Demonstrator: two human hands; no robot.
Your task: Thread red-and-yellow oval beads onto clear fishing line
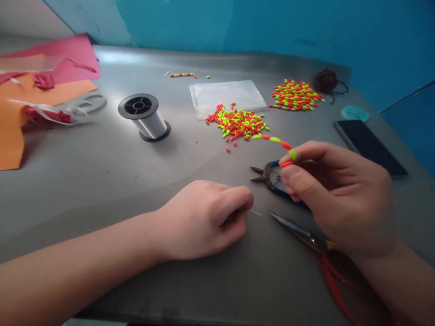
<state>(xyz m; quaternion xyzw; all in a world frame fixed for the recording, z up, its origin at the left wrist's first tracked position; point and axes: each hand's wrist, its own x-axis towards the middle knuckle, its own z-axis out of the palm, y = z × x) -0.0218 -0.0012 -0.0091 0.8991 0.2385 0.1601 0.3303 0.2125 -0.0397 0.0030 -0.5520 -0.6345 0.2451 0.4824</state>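
My left hand [210, 222] is closed in a pinch above the table, with the end of a thin clear line [255, 212] sticking out past its fingertips. Between thumb and forefinger, my right hand [336, 194] grips a short string of red and yellow-green beads [276, 140], which arcs away to the left. Behind that string lies a pile of loose beads [238, 122] in the same colours. Pliers with dark jaws and blue handles [268, 176] rest partly hidden behind my right hand. Below it are scissors with red handles [306, 235], their tips pointing left.
A spool of clear line [149, 122] stands upright at centre left. Further back are a plastic bag [226, 95], a short bead row [181, 75] and a second bead pile [295, 96]. Dark yarn [326, 81] and a phone [370, 145] lie right; coloured sheets [78, 56] lie left.
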